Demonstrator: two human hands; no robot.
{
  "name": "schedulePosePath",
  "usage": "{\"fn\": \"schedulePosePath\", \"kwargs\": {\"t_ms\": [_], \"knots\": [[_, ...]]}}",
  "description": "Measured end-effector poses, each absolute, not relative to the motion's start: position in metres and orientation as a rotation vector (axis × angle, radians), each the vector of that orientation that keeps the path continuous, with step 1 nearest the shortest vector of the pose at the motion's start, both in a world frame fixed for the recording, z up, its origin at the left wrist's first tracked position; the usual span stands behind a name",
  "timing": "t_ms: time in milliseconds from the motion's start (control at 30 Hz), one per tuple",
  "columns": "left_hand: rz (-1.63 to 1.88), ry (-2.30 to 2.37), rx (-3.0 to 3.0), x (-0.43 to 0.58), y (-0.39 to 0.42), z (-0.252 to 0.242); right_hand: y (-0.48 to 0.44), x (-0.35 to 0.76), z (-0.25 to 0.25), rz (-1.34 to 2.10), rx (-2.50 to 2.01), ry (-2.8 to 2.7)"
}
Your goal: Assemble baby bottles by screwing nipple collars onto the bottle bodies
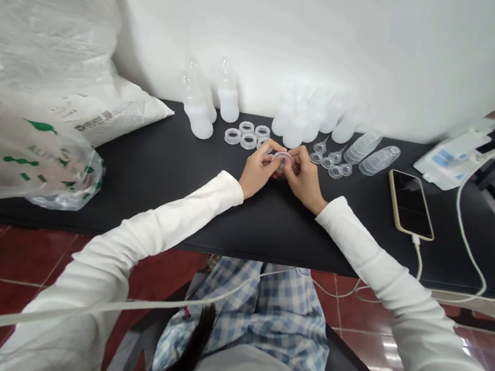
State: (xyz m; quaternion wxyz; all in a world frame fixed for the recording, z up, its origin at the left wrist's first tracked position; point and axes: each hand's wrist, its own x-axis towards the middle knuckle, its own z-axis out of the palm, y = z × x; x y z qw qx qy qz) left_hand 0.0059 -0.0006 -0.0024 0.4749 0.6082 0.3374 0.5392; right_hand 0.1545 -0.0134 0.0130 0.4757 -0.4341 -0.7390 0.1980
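One clear ring, left hand, right hand

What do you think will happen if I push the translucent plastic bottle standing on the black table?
The translucent plastic bottle looks empty and thin-walled, so it is probably light and may tip easily. Its round body would likely roll once on its side. The plastic seems unlikely to shatter.

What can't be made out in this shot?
All in the head view:
clear ring: partly hidden by the left hand and right hand.
Clear bottles: blurred, pale against the white wall.
Plastic bag: cut off by the left edge.
White device: label too small to read.
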Motion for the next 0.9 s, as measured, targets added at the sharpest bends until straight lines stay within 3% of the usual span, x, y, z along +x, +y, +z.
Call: {"fn": "schedulePosePath", "kwargs": {"t_ms": [900], "knots": [[1.28,0.826,1.483,0.0046,-0.0034,-0.0007,-0.0134,0.1615,0.0127,0.566,-0.977,-1.815]]}}
